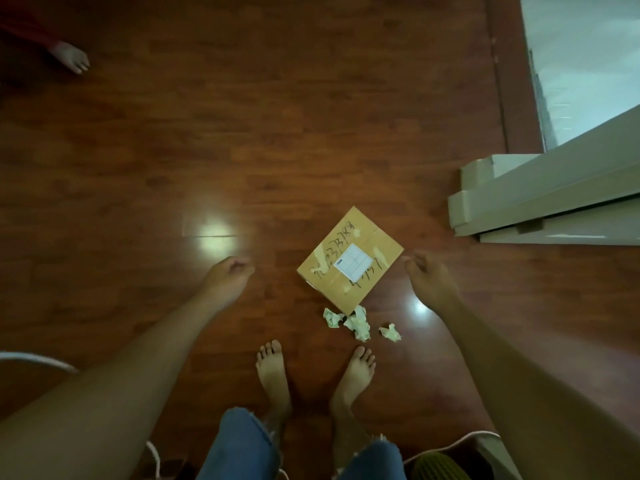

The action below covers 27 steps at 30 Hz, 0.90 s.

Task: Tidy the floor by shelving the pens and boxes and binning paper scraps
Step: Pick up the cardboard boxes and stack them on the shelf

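A flat brown cardboard box (349,261) with a white label and black handwriting lies on the wooden floor just ahead of my bare feet. Three crumpled pale paper scraps (358,322) lie at its near corner. My left hand (227,275) hangs left of the box, fingers loosely curled, holding nothing. My right hand (429,277) hovers just right of the box, fingers curled and apart, not touching it. No pens are visible.
Grey-white flat boxes (485,192) are stacked on a low shelf edge at the right. Another person's bare foot (71,57) stands at the far left. A white cord (450,445) and a dark green object (440,465) lie near my right leg.
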Each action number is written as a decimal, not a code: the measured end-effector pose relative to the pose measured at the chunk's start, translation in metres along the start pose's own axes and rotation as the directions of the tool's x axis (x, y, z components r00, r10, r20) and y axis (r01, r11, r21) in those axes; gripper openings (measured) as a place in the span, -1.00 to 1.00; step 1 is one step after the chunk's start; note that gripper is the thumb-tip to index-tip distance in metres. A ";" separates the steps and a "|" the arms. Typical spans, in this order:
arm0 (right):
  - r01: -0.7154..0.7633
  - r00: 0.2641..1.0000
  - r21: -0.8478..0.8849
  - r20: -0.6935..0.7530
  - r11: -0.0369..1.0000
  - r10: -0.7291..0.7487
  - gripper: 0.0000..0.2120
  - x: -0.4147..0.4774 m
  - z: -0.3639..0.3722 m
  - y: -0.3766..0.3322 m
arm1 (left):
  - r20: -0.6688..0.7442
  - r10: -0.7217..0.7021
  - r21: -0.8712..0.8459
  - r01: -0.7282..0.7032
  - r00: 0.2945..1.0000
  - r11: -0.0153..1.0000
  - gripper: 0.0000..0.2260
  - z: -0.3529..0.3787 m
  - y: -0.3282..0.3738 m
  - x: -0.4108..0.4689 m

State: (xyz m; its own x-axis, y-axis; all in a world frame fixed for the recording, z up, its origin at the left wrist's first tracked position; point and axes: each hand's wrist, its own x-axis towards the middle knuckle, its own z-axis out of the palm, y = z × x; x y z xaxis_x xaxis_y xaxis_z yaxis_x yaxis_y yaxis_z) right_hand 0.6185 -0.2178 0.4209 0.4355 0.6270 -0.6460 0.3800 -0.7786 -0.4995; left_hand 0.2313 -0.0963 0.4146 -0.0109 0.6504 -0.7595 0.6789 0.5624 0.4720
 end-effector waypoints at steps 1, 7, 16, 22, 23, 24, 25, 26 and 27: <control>0.015 1.000 0.007 0.014 1.000 -0.015 -0.54 0.027 0.011 0.011 | 0.014 0.004 0.002 -0.004 1.000 1.000 -0.68 0.015 -0.005 0.020; 0.012 1.000 -0.062 0.000 0.998 -0.012 -0.42 0.168 0.071 0.068 | 0.050 -0.038 0.035 0.037 0.998 0.999 -0.56 0.101 -0.056 0.135; 0.018 0.998 -0.188 0.058 0.982 -0.007 -0.23 0.302 0.127 0.121 | 0.314 -0.331 -0.096 0.377 0.890 0.921 -0.32 0.213 -0.102 0.210; 0.023 0.998 -0.296 0.062 0.955 -0.005 -0.34 0.322 0.146 0.132 | 0.431 -0.261 -0.378 0.436 0.864 0.816 -0.34 0.273 -0.082 0.214; 0.008 0.998 -0.287 0.056 0.958 0.008 -0.36 0.322 0.148 0.134 | 0.410 -0.262 -0.419 0.435 0.874 0.797 -0.35 0.275 -0.079 0.214; -0.011 0.999 -0.277 0.044 0.961 0.024 -0.38 0.319 0.146 0.134 | 0.388 -0.260 -0.448 0.427 0.884 0.785 -0.34 0.277 -0.075 0.212; -0.032 0.999 -0.260 0.031 0.965 0.041 -0.39 0.315 0.144 0.134 | 0.356 -0.256 -0.471 0.409 0.899 0.781 -0.32 0.276 -0.069 0.208; -0.047 0.999 -0.242 0.010 0.969 0.051 -0.38 0.310 0.142 0.134 | 0.319 -0.257 -0.490 0.391 0.912 0.779 -0.31 0.272 -0.065 0.205; -0.056 0.998 -0.217 -0.010 0.975 0.055 -0.36 0.301 0.137 0.132 | 0.278 -0.254 -0.511 0.367 0.926 0.777 -0.33 0.268 -0.059 0.198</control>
State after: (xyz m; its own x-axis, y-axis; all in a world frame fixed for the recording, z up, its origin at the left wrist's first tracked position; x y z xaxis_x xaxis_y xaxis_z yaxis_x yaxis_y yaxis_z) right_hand 0.6881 -0.1359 0.0811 0.4636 0.5834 -0.6669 0.5229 -0.7877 -0.3256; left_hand 0.3855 -0.1370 0.1164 0.0221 0.3177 -0.9479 0.1484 0.9366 0.3174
